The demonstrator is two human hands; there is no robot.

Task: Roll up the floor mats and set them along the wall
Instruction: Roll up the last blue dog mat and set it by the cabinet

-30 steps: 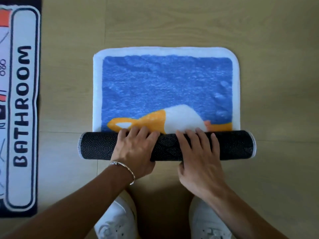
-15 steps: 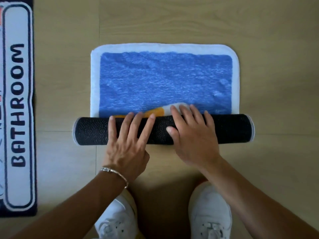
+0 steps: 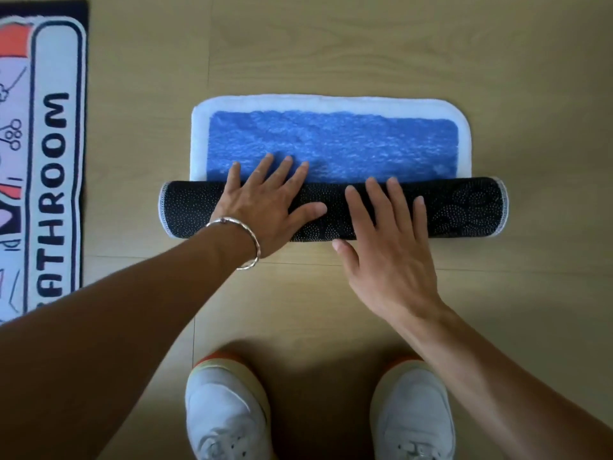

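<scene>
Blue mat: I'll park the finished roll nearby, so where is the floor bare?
Bare wooden floor lies beyond the far edge of the blue mat, right of its roll, and between it and the BATHROOM mat. Crowded at the roll: left hand and right hand rest on it, white shoes behind them.

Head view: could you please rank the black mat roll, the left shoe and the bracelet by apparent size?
1. black mat roll
2. left shoe, cut off by the frame's edge
3. bracelet
</scene>
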